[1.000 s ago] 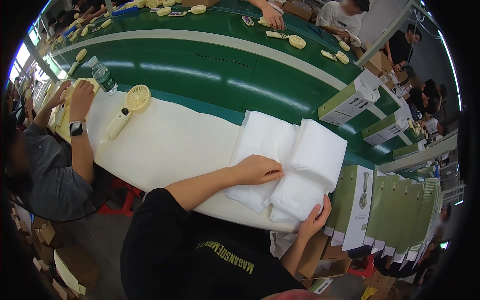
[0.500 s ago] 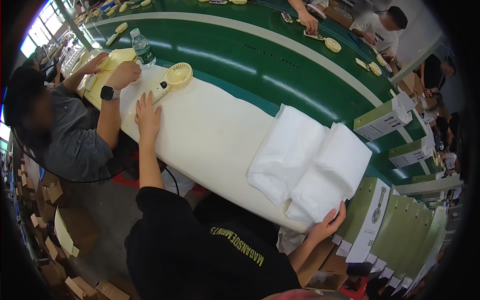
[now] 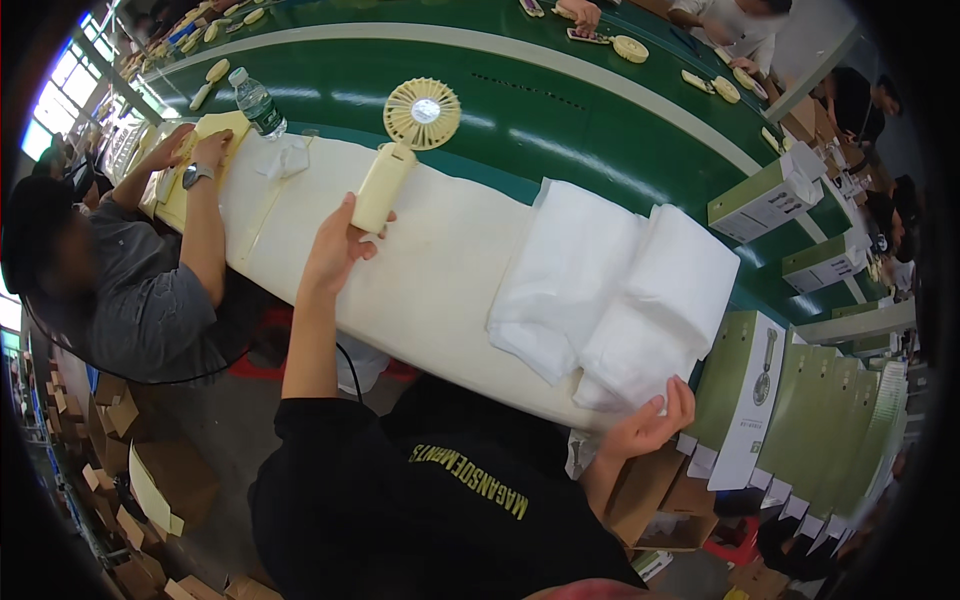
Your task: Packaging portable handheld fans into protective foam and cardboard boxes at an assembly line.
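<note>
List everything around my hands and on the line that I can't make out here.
Hidden or unclear in the head view:
- The far side of the cream fan: turned away from the camera.
- Parts of the left hand's fingers: behind the fan's handle.
- Whatever lies under the folded white sheets: covered by them.
- Insides of the green boxes: hidden by their walls.
- The forearm above a co-worker's hand: cut off by the upper edge.

One left hand [image 3: 338, 245], one right hand [image 3: 655, 420], one held handheld fan [image 3: 383, 185], two folded white stacks [image 3: 577, 265]
One more fan [image 3: 217, 71] lies near one plastic bottle [image 3: 257, 103]; green cartons [image 3: 714, 375] number at least six, overlapping too much for an exact tally; one wristwatch [image 3: 190, 176] is on a co-worker [image 3: 130, 275].
</note>
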`<move>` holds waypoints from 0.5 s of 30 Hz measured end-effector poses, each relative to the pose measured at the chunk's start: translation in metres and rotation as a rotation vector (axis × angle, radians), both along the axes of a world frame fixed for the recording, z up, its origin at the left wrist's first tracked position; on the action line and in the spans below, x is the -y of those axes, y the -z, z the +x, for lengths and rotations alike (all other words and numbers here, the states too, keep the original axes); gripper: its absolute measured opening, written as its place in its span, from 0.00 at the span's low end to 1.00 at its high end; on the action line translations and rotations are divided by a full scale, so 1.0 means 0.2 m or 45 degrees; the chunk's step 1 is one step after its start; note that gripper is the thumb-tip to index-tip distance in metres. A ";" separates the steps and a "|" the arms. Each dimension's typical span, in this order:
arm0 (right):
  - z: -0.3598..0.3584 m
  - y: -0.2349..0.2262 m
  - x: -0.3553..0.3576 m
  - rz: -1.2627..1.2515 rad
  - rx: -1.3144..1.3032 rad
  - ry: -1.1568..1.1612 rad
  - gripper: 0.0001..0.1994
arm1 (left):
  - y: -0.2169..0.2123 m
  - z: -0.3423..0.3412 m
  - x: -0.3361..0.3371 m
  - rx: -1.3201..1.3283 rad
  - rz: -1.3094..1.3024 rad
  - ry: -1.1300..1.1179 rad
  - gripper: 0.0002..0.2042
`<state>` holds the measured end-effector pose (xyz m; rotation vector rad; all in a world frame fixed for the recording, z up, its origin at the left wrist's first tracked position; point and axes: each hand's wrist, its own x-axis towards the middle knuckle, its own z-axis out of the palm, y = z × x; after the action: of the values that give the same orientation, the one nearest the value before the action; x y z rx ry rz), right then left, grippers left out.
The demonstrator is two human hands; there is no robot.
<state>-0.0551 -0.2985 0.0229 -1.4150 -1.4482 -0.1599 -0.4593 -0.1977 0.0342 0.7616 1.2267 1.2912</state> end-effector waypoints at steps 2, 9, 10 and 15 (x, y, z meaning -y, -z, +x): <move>-0.14 -0.04 -0.02 -0.065 -0.155 -0.348 0.16 | -0.02 0.21 0.02 0.187 0.026 0.102 0.24; -0.57 -0.19 -0.17 -0.326 -1.309 -0.841 0.29 | -0.03 0.69 0.21 -0.085 0.279 1.148 0.11; -0.53 -0.19 -0.15 -0.360 -1.390 -0.814 0.27 | -0.02 0.69 0.20 -0.070 0.270 1.163 0.11; -0.34 -0.16 -0.11 -0.351 -1.773 -0.855 0.24 | 0.01 0.74 0.09 -0.885 0.573 1.139 0.08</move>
<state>-0.1238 -0.2771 0.0545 -0.7639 -0.6355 1.2443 -0.3118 -0.2162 0.0329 1.9332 0.8891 0.5348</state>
